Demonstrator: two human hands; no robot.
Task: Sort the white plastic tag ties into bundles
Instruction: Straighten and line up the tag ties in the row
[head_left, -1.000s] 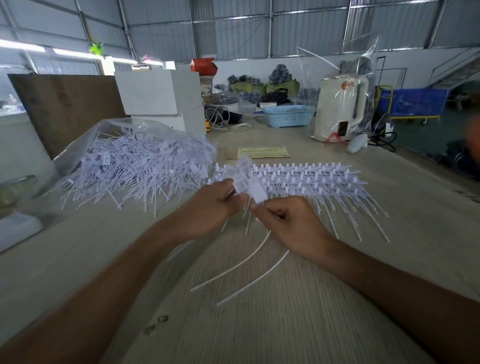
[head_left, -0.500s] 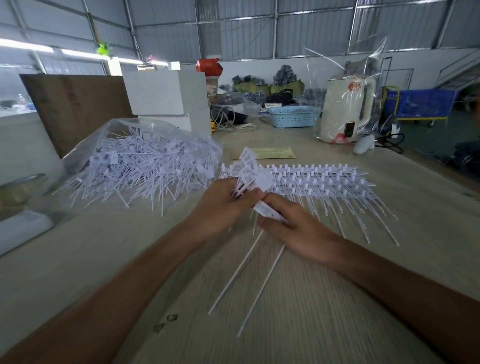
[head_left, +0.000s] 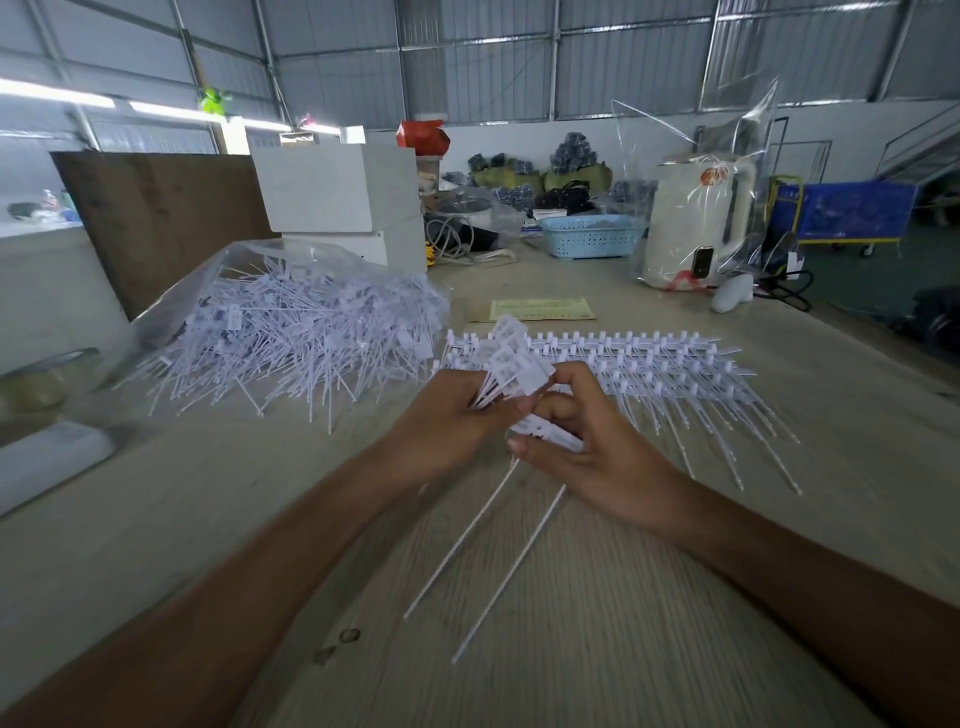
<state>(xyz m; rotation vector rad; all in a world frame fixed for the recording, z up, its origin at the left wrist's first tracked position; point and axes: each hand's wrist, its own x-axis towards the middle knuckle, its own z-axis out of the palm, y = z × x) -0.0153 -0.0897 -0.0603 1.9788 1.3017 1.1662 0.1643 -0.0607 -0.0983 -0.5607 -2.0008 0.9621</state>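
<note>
My left hand (head_left: 449, 431) grips a small bundle of white tag ties (head_left: 511, 361), heads fanned upward. My right hand (head_left: 587, 447) pinches two more tag ties (head_left: 545, 434) by their heads; their long tails (head_left: 493, 561) trail toward me over the table. Behind my hands lies a neat row of sorted tag ties (head_left: 649, 364), heads away from me. A big loose heap of tag ties (head_left: 301, 338) spills from a clear plastic bag at the left.
The wooden table (head_left: 623, 649) runs forward. At the back stand white boxes (head_left: 337, 192), a blue basket (head_left: 589, 236), a white kettle in plastic (head_left: 696, 228) and a yellow paper slip (head_left: 540, 309). A brown board (head_left: 156, 218) leans at the left.
My hands came a little closer together. The two ties in my right hand swung so that their tails point more steeply toward me.
</note>
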